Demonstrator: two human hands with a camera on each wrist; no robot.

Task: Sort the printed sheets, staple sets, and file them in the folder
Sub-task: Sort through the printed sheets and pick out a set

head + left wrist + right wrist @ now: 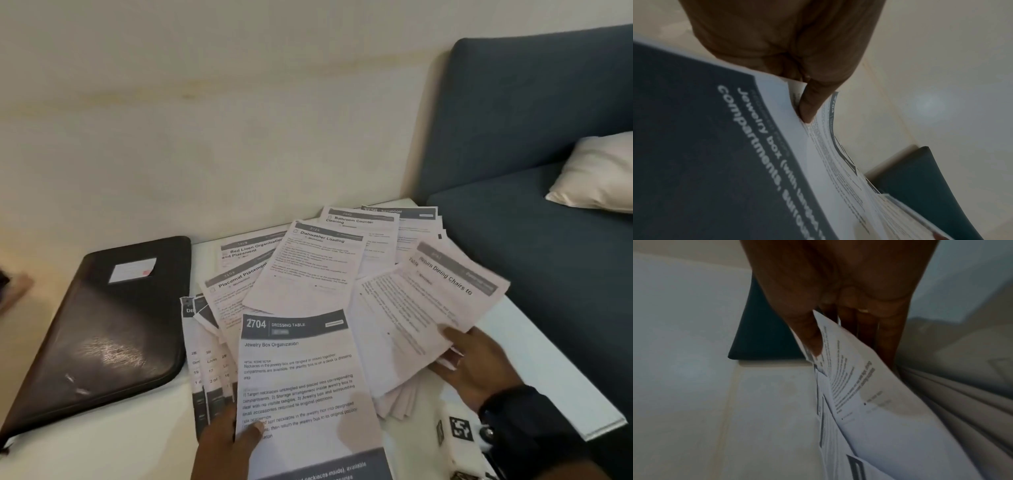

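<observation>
Printed sheets lie fanned over a white table (534, 363). My left hand (236, 435) pinches the "2704 Dressing Table" sheet (301, 380) at its lower left edge; in the left wrist view the thumb (812, 104) presses on that sheet (838, 162). My right hand (479, 363) holds a fanned bundle of sheets (421, 308) topped by "Return Dining Chairs", thumb on top and fingers beneath; the right wrist view shows the thumb (809, 337) on the bundle (879, 410). A black folder (102, 329) with a white label lies shut at the left. No stapler is in view.
More sheets (308, 263) headed "Dishwasher Loading", "Placemat Placement" and "Bathroom Counter Cleaning" lie spread at the back. A blue sofa (534, 137) with a white cushion (599, 171) stands right of the table. A cream wall (205, 120) runs behind. The table's right edge is near my right wrist.
</observation>
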